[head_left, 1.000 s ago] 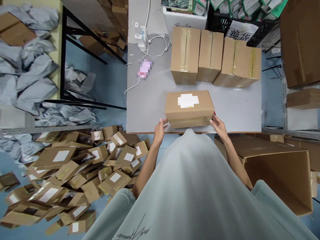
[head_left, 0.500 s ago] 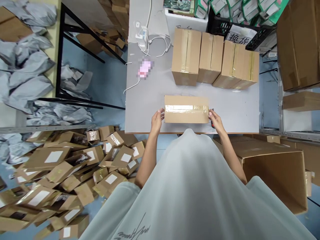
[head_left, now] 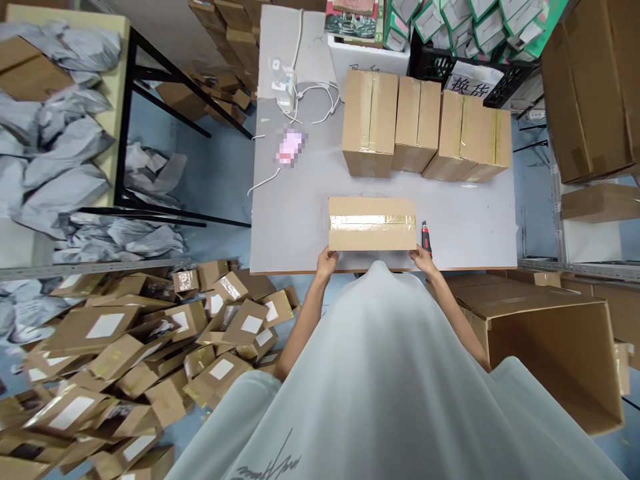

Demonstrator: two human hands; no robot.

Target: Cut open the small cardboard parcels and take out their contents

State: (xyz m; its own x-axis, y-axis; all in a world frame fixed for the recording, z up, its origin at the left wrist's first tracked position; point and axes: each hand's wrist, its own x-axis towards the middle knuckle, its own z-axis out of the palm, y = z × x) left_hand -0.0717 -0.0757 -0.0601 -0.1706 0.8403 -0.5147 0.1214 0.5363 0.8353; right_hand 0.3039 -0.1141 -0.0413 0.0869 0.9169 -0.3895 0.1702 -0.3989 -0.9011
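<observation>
A taped cardboard box sits in front of me, near the table's front edge, with a strip of shiny clear tape along its top. My left hand grips its near left corner, fingers curled and partly hidden at the box's edge. At the near right corner, my right hand holds the box in the same way. Just beside the right hand lies a red and black box cutter on the grey table.
Several taped boxes stand in a row at the back, before a black crate of green-white packets. A power strip with cables is at back left. Many cartons heap on the floor left; a large open carton is at right.
Both hands have moved from the box's short sides to its near corners, closer to me. The box cutter, partly covered by my right hand before, now shows fully.
</observation>
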